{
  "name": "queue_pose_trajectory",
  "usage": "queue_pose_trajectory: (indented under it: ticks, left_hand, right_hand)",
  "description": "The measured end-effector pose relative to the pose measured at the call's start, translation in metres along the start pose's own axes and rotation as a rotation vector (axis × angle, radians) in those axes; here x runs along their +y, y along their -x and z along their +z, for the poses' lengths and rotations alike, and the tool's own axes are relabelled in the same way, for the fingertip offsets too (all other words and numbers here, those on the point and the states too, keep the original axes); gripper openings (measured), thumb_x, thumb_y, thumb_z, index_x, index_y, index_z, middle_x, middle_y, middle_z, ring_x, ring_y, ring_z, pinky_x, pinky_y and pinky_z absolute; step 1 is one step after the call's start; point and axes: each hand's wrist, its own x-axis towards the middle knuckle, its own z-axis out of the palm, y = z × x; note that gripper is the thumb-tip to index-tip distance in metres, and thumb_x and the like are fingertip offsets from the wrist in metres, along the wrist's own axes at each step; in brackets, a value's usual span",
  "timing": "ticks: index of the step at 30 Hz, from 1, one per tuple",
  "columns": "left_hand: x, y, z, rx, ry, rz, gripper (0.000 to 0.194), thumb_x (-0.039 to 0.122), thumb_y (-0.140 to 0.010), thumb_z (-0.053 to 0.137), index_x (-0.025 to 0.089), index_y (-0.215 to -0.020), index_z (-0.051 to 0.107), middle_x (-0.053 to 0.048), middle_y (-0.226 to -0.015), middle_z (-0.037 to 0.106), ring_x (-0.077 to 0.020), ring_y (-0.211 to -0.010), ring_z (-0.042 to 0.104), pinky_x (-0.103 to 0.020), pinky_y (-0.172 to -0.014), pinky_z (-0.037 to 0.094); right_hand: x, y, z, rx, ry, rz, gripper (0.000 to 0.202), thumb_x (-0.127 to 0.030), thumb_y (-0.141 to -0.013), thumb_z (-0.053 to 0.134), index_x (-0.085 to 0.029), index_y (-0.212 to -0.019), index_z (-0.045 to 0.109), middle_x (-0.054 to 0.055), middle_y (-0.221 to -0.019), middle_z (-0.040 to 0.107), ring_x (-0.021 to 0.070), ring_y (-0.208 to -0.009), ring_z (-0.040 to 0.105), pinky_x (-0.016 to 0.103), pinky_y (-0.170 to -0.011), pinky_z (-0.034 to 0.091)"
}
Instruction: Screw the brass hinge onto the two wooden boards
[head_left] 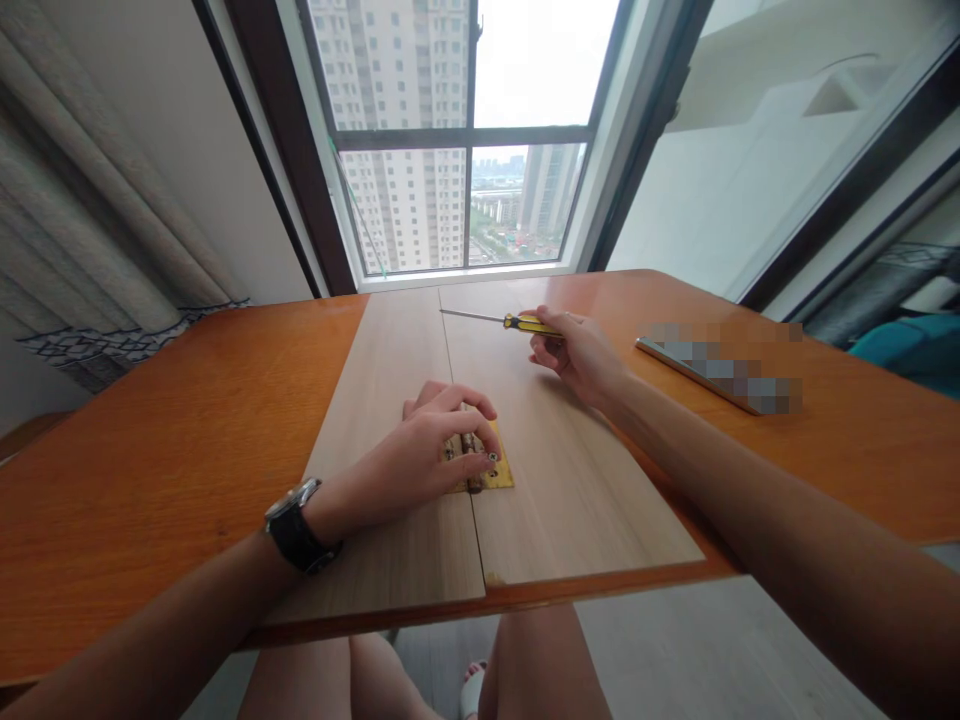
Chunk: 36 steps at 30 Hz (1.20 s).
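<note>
A brass-coloured hinge (504, 478) lies across the seam between two pale wood-grain boards, the left board (367, 390) and the right board (562, 490). Over the hinge is my left hand (439, 440), its thumb and index finger closed around a small screw (493, 457) at the right leaf. The hand hides much of the left leaf. My right hand (574, 350) grips the yellow and black handle of a screwdriver (521, 323) above the right board. Its thin metal shaft points left, apart from the hinge.
Both boards rest on an orange-brown wooden table (247, 400). A flat, blurred-out device (701, 375) lies on the table to the right. Behind the table stands a window (469, 135), with a curtain (90, 190) at the left.
</note>
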Motion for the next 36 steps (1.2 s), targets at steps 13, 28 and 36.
queue_pose_trajectory:
  ticks: [13, 28, 36]
  left_hand:
    - [0.004, -0.001, 0.004, -0.024, -0.008, -0.058, 0.004, 0.021, -0.087, 0.066, 0.022, -0.083, 0.068, -0.004, -0.115, 0.062, -0.0277, -0.119, 0.048, -0.052, -0.104, 0.031]
    - [0.008, -0.002, 0.004, -0.031, -0.006, -0.064, 0.006, 0.015, -0.082, 0.066, 0.020, -0.082, 0.068, -0.006, -0.113, 0.063, -0.0264, -0.116, 0.049, -0.050, -0.105, 0.033]
    - [0.011, -0.002, 0.002, -0.043, 0.004, -0.058, 0.007, 0.014, -0.082, 0.067, 0.020, -0.083, 0.068, -0.006, -0.108, 0.064, -0.0257, -0.114, 0.050, -0.047, -0.103, 0.034]
  right_hand:
    - [-0.016, 0.007, 0.003, -0.156, 0.043, -0.129, 0.029, -0.044, -0.079, 0.073, -0.016, -0.080, 0.070, -0.009, -0.040, 0.044, 0.0048, -0.035, 0.033, 0.024, -0.055, 0.049]
    - [-0.051, 0.035, -0.004, -0.171, 0.207, -0.385, 0.049, -0.065, -0.071, 0.072, -0.020, -0.056, 0.062, -0.003, -0.039, 0.046, 0.0067, -0.030, 0.032, 0.022, -0.030, 0.010]
    - [-0.052, 0.042, -0.002, -0.152, 0.337, -0.353, 0.051, -0.068, -0.070, 0.071, -0.022, -0.053, 0.060, -0.003, -0.040, 0.041, 0.0079, -0.032, 0.033, 0.023, -0.031, 0.015]
